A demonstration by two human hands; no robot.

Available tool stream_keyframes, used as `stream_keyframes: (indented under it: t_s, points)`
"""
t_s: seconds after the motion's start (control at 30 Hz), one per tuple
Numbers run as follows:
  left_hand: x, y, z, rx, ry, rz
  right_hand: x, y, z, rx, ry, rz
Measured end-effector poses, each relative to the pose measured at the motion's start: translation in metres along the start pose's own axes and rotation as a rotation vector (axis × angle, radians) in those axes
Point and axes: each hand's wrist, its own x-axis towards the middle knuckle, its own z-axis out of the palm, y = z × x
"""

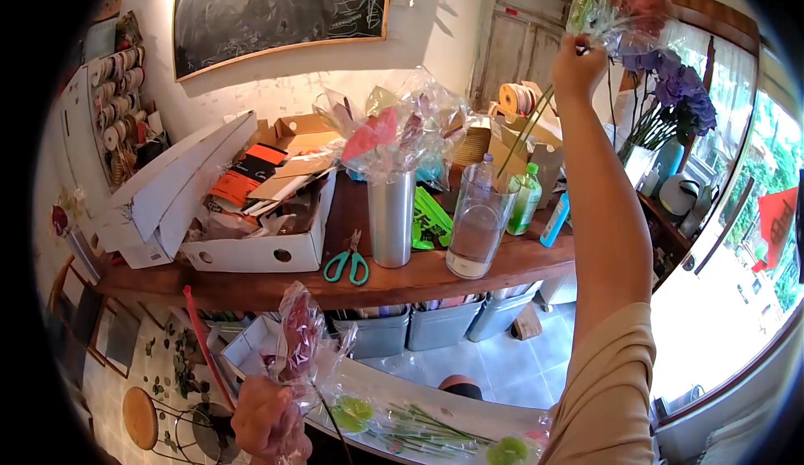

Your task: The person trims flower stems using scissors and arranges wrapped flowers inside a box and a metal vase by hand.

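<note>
My right hand (pixel 578 67) is raised at the upper right, its fingers closed near the head of a plastic-wrapped red flower (pixel 641 6). Green stems (pixel 526 134) slant down from this hand to the mouth of a clear glass vase (pixel 479 235) with water in it. Low in view, my left hand (pixel 270 421) is closed around a dark red flower (pixel 300 331) in clear wrap. A dark stem runs down beside that hand. Wrapped pink and dark flowers (pixel 394 134) stand in a silver metal vase (pixel 392 222) on the wooden table (pixel 536 256).
Teal scissors (pixel 347 260) lie beside a white cardboard box (pixel 251 256) of papers. A green bottle (pixel 525 201) stands right of the glass vase. Purple flowers (pixel 678 88) are behind my right arm. Below, a long white box (pixel 377 385) holds wrapped green blooms and stems.
</note>
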Motion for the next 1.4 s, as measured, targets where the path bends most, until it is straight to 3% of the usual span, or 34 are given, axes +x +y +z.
stream_keyframes:
  t_s: [0.13, 0.2, 0.23, 0.33, 0.43, 0.53, 0.67, 0.87, 1.07, 1.17, 1.27, 1.3, 1.4]
  points:
    - [0.005, -0.001, 0.012, -0.060, 0.000, 0.032, -0.008, 0.056, 0.007, -0.162, 0.044, -0.185]
    - [0.003, 0.003, 0.017, -0.082, 0.033, -0.001, -0.034, 0.057, 0.005, -0.146, -0.033, -0.075]
    - [0.001, 0.003, 0.018, -0.086, 0.051, -0.018, -0.048, 0.040, -0.004, -0.190, -0.174, 0.062]
    - [-0.003, 0.003, 0.009, -0.049, 0.018, -0.015, -0.083, 0.087, -0.002, -0.271, -0.256, 0.091]
    - [-0.003, 0.004, 0.007, -0.018, 0.051, -0.007, -0.117, 0.082, -0.013, -0.239, -0.292, 0.080]
    - [-0.006, 0.012, 0.004, -0.058, 0.064, -0.113, -0.133, 0.102, -0.017, -0.235, -0.226, -0.085]
    - [-0.008, 0.006, 0.000, -0.043, 0.067, -0.071, -0.144, 0.111, -0.042, -0.243, -0.487, 0.235]
    - [-0.010, 0.013, 0.003, -0.055, 0.050, -0.107, -0.185, 0.092, -0.100, -0.114, -0.643, 0.213]
    - [-0.016, 0.010, 0.009, -0.138, 0.080, -0.069, -0.182, 0.104, -0.110, -0.025, -0.683, 0.301]
    - [-0.014, 0.011, 0.003, -0.119, 0.061, -0.063, -0.171, 0.099, -0.111, -0.148, -0.725, 0.343]
    - [-0.022, 0.006, -0.003, -0.136, 0.067, -0.084, -0.142, 0.054, -0.115, -0.248, -0.811, 0.420]
    - [-0.022, 0.007, -0.003, -0.125, 0.070, -0.085, -0.135, 0.056, -0.116, -0.273, -0.830, 0.310]
    - [-0.017, 0.011, -0.002, -0.099, 0.078, -0.075, -0.115, 0.062, -0.120, -0.293, -0.999, 0.421]
